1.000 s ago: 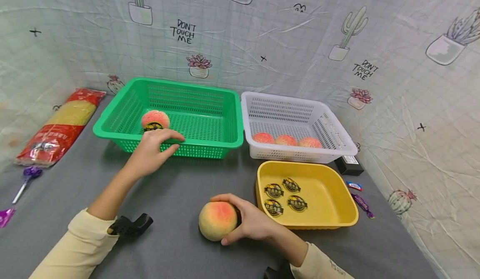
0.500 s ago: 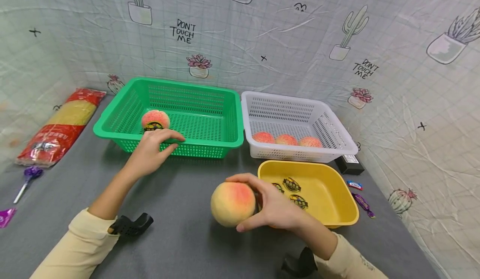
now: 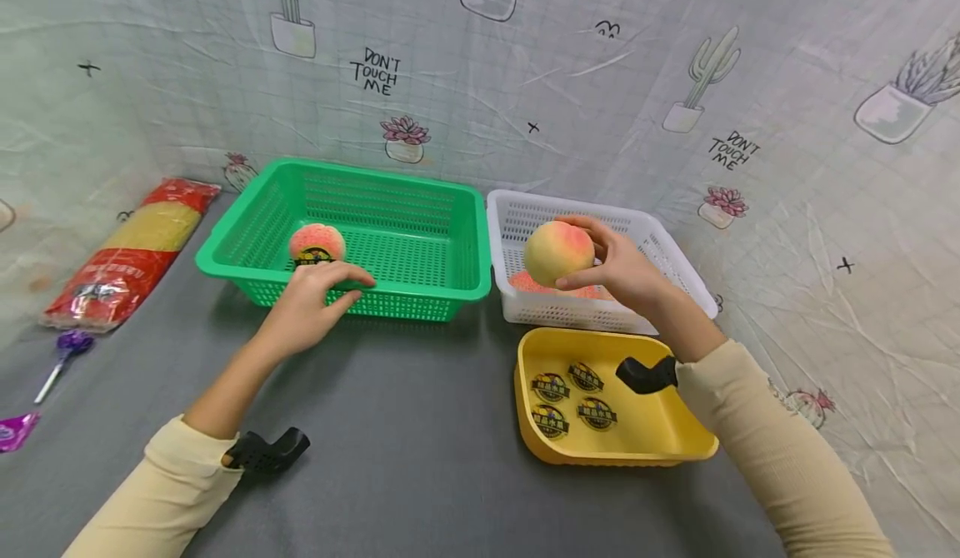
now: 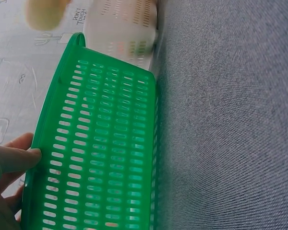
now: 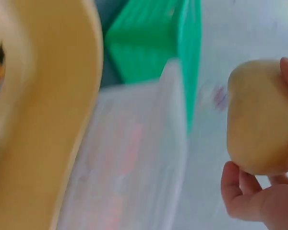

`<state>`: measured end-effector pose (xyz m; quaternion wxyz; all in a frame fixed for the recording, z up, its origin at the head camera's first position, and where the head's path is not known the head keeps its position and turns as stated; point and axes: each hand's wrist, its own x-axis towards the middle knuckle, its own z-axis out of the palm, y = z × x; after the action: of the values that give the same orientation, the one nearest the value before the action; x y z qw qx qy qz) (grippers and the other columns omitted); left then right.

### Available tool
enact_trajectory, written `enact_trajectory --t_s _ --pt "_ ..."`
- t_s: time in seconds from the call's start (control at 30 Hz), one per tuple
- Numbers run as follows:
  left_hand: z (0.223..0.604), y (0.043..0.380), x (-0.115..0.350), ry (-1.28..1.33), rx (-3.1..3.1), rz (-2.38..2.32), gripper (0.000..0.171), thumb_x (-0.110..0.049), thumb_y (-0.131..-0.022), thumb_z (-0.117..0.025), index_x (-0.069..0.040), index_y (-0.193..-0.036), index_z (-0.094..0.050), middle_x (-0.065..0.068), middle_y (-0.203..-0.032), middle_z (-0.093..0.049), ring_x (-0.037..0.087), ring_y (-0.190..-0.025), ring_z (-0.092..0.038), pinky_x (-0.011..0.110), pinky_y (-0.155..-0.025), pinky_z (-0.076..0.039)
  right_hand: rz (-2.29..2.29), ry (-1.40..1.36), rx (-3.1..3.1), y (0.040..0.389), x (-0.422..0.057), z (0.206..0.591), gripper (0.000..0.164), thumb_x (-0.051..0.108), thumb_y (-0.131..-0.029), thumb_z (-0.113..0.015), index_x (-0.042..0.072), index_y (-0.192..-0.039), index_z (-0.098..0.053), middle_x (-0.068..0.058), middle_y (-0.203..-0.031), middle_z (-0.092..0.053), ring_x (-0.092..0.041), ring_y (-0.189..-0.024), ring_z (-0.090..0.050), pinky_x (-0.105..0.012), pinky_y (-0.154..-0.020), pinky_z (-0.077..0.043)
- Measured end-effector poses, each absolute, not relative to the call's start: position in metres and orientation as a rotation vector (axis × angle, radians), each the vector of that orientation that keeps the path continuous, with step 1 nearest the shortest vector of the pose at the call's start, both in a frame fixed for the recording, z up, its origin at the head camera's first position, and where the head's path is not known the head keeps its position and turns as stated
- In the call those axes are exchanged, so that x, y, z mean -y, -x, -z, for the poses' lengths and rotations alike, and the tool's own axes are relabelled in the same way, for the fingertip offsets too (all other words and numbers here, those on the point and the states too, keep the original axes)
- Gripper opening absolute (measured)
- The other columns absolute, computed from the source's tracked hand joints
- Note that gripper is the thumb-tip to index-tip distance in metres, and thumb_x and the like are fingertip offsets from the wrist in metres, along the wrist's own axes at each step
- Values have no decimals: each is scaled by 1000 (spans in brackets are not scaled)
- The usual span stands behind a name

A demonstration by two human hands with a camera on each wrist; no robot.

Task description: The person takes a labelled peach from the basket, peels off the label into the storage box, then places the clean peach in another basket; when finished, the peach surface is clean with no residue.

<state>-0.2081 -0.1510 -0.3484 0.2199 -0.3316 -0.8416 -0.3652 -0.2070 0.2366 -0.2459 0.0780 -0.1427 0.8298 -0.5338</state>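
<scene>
My right hand point(image 3: 630, 271) holds a large yellow-and-pink peach point(image 3: 553, 254) in the air over the white basket point(image 3: 558, 314). Fingers and thumb wrap its right side; the right wrist view shows the peach point(image 5: 259, 120) apart from the basket wall. Behind it in the head view, pinkish-red peaches point(image 3: 525, 281) lie in the white basket, partly hidden. My left hand point(image 3: 306, 301) pinches the front rim of the green basket point(image 3: 408, 301), thumb point(image 4: 26, 158) outside. Within that basket sits one pink peach point(image 3: 318, 240) with a black-and-gold sticker.
In front of the white basket stands a yellow tray point(image 3: 630, 445) with several round black-and-gold stickers point(image 3: 597, 413). A red-and-yellow bag point(image 3: 123, 262), a purple lollipop point(image 3: 72, 344) and a purple wrapped sweet point(image 3: 15, 431) lie at left. A patterned cloth point(image 3: 450, 83) hangs behind.
My right hand has lifted the large peach off the table and carried it away from me and rightward, over the white basket. My left hand stays on the green rim.
</scene>
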Motion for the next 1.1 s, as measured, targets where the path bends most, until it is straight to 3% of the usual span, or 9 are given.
enact_trajectory --t_s 0.3,0.5,0.63,1.1 --pt "354 207 150 937 2297 1020 28 13 -76 -71 -2 -99 -69 8 -98 -69 27 -97 -62 45 -82 -46 1519 218 -2495 267 -259 280 84 -2 -74 -76 10 -145 -33 -19 -135 -40 -33 -113 -42 -46 -97 -36" --pt "355 205 150 909 2309 1024 27 11 -77 -71 -3 -99 -69 8 -99 -69 28 -99 -60 49 -90 -39 1492 94 -2518 293 -267 299 85 -1 -76 -76 11 -147 -31 -20 -137 -35 -34 -112 -41 -47 -98 -36" --pt "354 205 150 897 2318 1016 26 10 -77 -71 -4 -100 -69 8 -100 -69 29 -100 -59 52 -93 -35 1445 48 -2512 303 -269 310 89 3 -76 -78 13 -148 -27 -19 -141 -31 -35 -112 -42 -48 -100 -35" --pt "354 207 154 885 2317 1012 26 9 -78 -71 -4 -100 -69 7 -100 -68 27 -100 -59 49 -91 -38 1195 35 -2600 314 -258 323 82 17 -80 -77 15 -147 -29 -19 -144 -29 -35 -117 -40 -48 -102 -32"
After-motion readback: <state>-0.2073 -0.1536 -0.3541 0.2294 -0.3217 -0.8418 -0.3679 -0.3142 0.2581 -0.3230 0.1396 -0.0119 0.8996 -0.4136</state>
